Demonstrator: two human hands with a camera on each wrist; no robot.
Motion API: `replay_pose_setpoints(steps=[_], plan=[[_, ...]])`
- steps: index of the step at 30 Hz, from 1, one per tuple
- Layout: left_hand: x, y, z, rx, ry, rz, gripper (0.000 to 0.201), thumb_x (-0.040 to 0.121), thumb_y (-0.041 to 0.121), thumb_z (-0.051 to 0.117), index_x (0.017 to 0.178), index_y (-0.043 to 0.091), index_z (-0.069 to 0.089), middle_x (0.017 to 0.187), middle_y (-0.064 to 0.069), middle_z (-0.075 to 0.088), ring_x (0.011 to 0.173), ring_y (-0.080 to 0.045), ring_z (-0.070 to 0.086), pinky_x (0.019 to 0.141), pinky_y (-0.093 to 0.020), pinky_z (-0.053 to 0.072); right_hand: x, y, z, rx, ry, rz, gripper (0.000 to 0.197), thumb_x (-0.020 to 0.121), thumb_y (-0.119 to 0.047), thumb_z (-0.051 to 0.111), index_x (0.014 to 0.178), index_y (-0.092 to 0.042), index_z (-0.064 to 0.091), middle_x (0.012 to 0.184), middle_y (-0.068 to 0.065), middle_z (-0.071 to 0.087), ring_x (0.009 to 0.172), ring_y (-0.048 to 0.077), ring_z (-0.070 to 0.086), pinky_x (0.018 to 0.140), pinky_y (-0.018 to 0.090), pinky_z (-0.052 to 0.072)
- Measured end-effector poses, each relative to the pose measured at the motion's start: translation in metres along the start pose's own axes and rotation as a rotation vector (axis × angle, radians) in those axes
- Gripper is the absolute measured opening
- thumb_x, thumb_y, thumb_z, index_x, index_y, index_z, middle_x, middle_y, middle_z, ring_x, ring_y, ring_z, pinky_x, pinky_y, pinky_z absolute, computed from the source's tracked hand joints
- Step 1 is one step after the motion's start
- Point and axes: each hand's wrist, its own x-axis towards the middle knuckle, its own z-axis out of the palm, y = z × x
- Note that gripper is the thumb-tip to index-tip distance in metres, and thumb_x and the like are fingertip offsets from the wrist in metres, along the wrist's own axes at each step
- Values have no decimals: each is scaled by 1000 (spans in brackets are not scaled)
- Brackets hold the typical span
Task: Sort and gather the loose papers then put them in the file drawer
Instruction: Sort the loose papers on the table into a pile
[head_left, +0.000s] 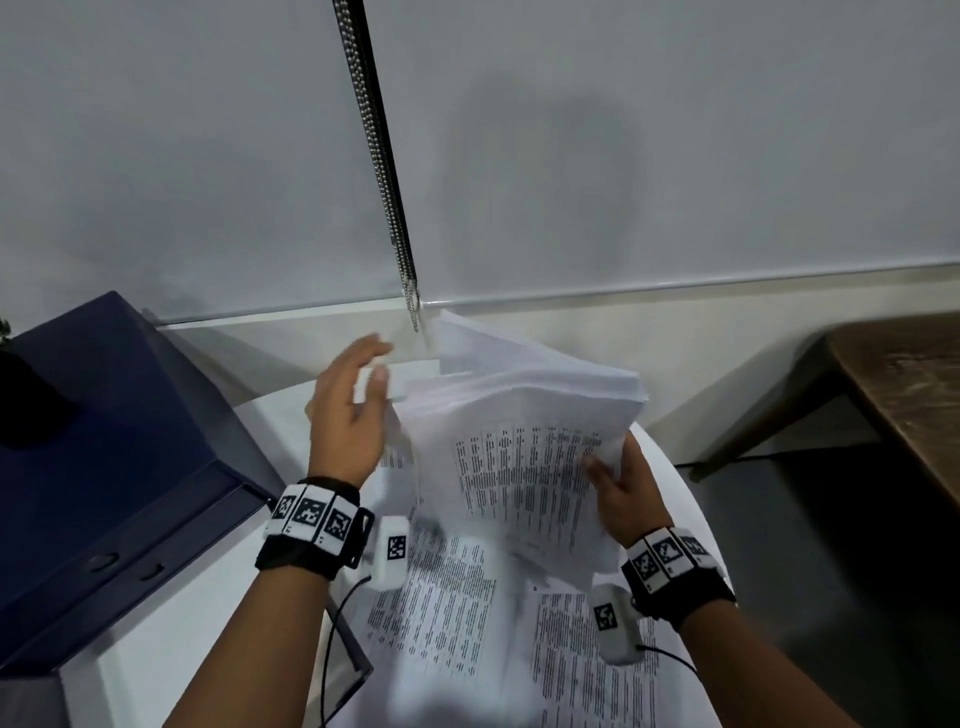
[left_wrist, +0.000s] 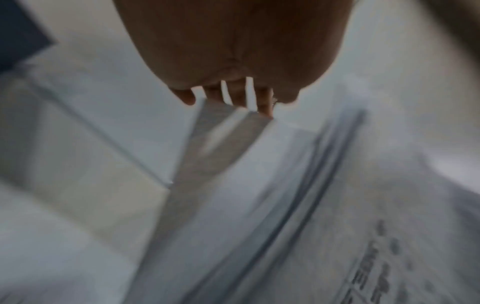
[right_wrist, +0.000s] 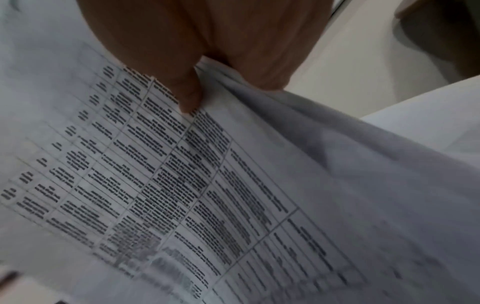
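Observation:
A thick stack of printed papers (head_left: 524, 431) is raised above the white round table (head_left: 171, 639), its far end fanned upward. My right hand (head_left: 621, 491) grips the stack's right edge, thumb on the top printed sheet (right_wrist: 161, 164). At the stack's left side my left hand (head_left: 348, 410) is spread, fingers straight. Its fingertips (left_wrist: 265, 107) touch the stack's upper left edge (left_wrist: 226, 131). More printed sheets (head_left: 441, 613) lie flat on the table under the stack.
A dark blue file box (head_left: 114, 457) with round pulls stands at the left on the table. A bead chain (head_left: 379, 156) hangs down the window blind behind. A brown wooden table (head_left: 904, 395) stands at the right over dark floor.

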Motion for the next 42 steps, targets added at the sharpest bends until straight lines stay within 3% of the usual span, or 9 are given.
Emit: replay_pose_setpoints(steps=[4,8,11,16,19,25,30,37,42], plan=[[-27,-50,8,-388,-99,-578,78,81,80,28,144,34,39,151,6,40,141,-18,35,114,-45,29,2,2,-15,47,84,20,55,76,-53,62,110,-11,49,94,-6,55,95,17,52,96,48,45],[-49,-73,31,-493,-393,-670,89,70,90,36,143,39,37,147,9,42,135,-15,42,110,-39,31,4,0,-24,145,22,64,37,77,-30,67,111,-21,57,102,-3,66,98,11,62,97,49,48],[-53,-66,44,-527,-484,-669,87,76,78,54,147,31,34,149,10,42,136,-13,43,114,-40,30,1,-3,-26,225,-72,88,45,80,-15,64,123,-27,58,119,5,69,113,26,64,101,55,47],[-65,-77,58,-762,-446,-997,109,65,69,72,152,19,29,150,-9,44,120,-29,59,78,-38,57,-5,-4,-31,215,-204,92,47,80,-8,62,123,-25,61,122,8,69,116,30,63,102,59,44],[-88,-86,65,-941,-411,-1175,116,56,57,87,150,14,34,144,-17,51,123,-39,56,95,-56,50,-3,-20,-38,17,-289,-6,42,79,-14,63,117,-33,60,117,-12,68,112,12,64,102,51,47],[-122,-80,79,-1090,-386,-1131,81,76,58,65,135,5,49,132,-25,58,122,-41,53,101,-55,41,-2,-61,-53,-289,-468,-197,38,87,-21,55,122,-32,51,114,-8,63,106,22,61,87,50,52],[-110,-61,80,-1232,-359,-976,42,46,3,92,84,1,75,86,-16,74,80,-29,73,70,-37,59,3,-78,-68,-259,-421,-210,36,90,-9,53,110,-39,52,99,-17,64,93,12,63,79,38,55],[-68,3,70,-817,-195,-608,34,80,-2,69,112,8,61,94,-5,73,93,-19,71,84,-31,58,-2,-41,-48,-4,-77,-110,45,94,-2,54,109,-45,52,102,-12,67,99,10,65,83,30,53],[-59,11,69,-685,-139,-498,44,81,-7,69,120,10,60,105,-4,73,100,-20,70,84,-33,58,-14,-19,-16,141,127,-17,35,93,3,54,124,-12,47,113,3,62,106,9,62,88,19,52]])
